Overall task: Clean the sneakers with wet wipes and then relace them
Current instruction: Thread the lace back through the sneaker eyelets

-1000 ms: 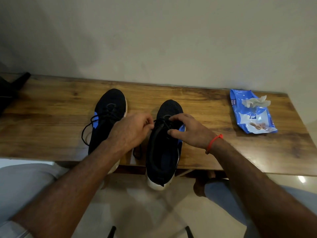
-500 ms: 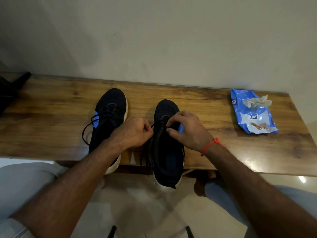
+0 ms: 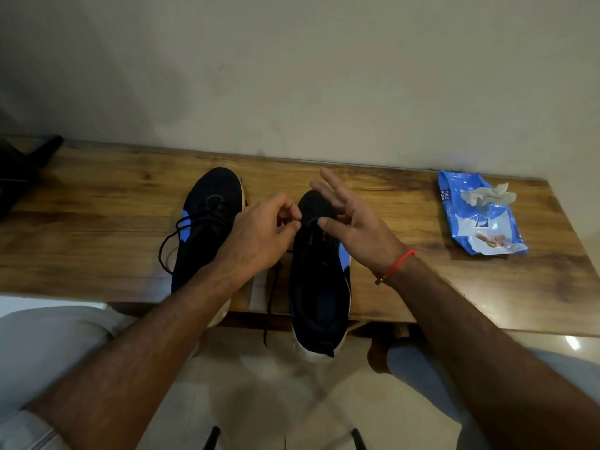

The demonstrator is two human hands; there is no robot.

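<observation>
The lace [image 3: 272, 287] was pinched by the left hand [image 3: 259, 235] for threading; beside it, the right hand [image 3: 354, 222] was spread, fingers released, over the sneaker [image 3: 319, 287].

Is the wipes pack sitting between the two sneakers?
No, the wipes pack lies at the table's right end, well right of both sneakers.

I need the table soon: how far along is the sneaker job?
Wiping looks finished: a used wipe lies on the wipes pack, and the left sneaker is laced. In hand: the left hand pinches the lace at the right sneaker; the right hand is spread. Left: finish lacing it.
</observation>
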